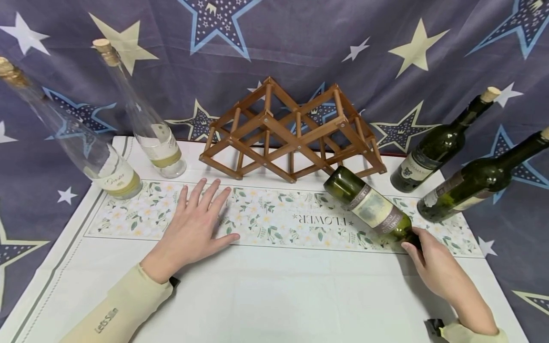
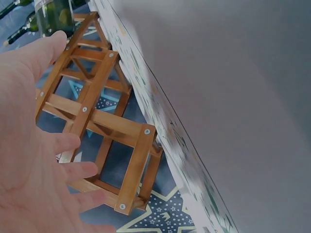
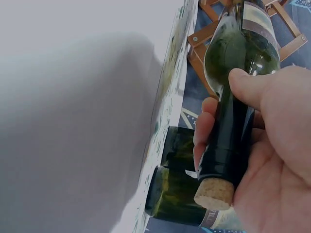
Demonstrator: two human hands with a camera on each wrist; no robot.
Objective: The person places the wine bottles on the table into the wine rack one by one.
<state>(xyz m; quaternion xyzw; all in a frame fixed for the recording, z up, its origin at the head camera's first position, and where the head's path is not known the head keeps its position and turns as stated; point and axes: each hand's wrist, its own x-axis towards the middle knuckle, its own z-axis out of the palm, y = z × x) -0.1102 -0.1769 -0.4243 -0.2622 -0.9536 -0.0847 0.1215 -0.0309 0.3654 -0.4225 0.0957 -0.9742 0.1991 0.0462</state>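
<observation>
My right hand [image 1: 439,267] grips a green wine bottle [image 1: 373,209] by its neck. The bottle is tilted, its base toward the wooden wine rack [image 1: 296,136] and its cork [image 3: 214,193] toward me, as the right wrist view shows. Whether the base touches the rack's lower front bars cannot be told. My left hand [image 1: 193,228] is spread over the floral runner [image 1: 266,214], thumb out and holding nothing, in front of the rack's left end. In the left wrist view the rack [image 2: 97,116] lies beyond the fingers. No bottle shows inside the rack.
Two clear corked bottles, one nearer [image 1: 116,176] and one farther [image 1: 160,147], stand at the table's left. Two dark green corked bottles, one farther [image 1: 422,159] and one nearer [image 1: 463,188], stand at the right. A star-patterned curtain [image 1: 300,38] hangs behind the white table [image 1: 274,295].
</observation>
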